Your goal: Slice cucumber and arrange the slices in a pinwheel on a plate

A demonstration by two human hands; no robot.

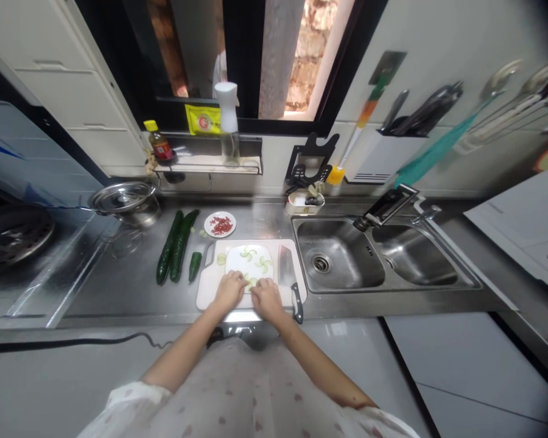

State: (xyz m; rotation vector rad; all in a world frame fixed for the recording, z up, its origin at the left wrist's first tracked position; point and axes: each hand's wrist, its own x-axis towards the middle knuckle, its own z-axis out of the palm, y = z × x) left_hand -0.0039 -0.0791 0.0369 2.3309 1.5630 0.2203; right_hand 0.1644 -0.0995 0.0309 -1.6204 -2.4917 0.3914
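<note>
Starting on the far left, well apart from the cutting board (206, 295), there's a lidded steel pot (126, 204) on the counter. Nearer the board's left side, two long cucumbers (177, 246) lie side by side, and here's a short cucumber piece (195, 266), just beside the board's left end. Just past the board's far edge, toward its left corner, sits a small plate of red bits (220, 225). Onto the board itself: a few loose slices (221, 260) on its left part, then the left hand (229, 292), fingers bent, fingertips right at the near edge of the white plate (234, 264) in the board's middle. On that plate, thin cucumber slices (263, 264) lie in curved clusters, one of them between the two hands. And there's the right hand (267, 298), fingers curled in at that same near cluster; whether either hand actually grips a slice, I can't tell. On the board's right side lies a knife (286, 264), its black handle over the near right corner. Right of the board, the steel sink (342, 246).
</note>
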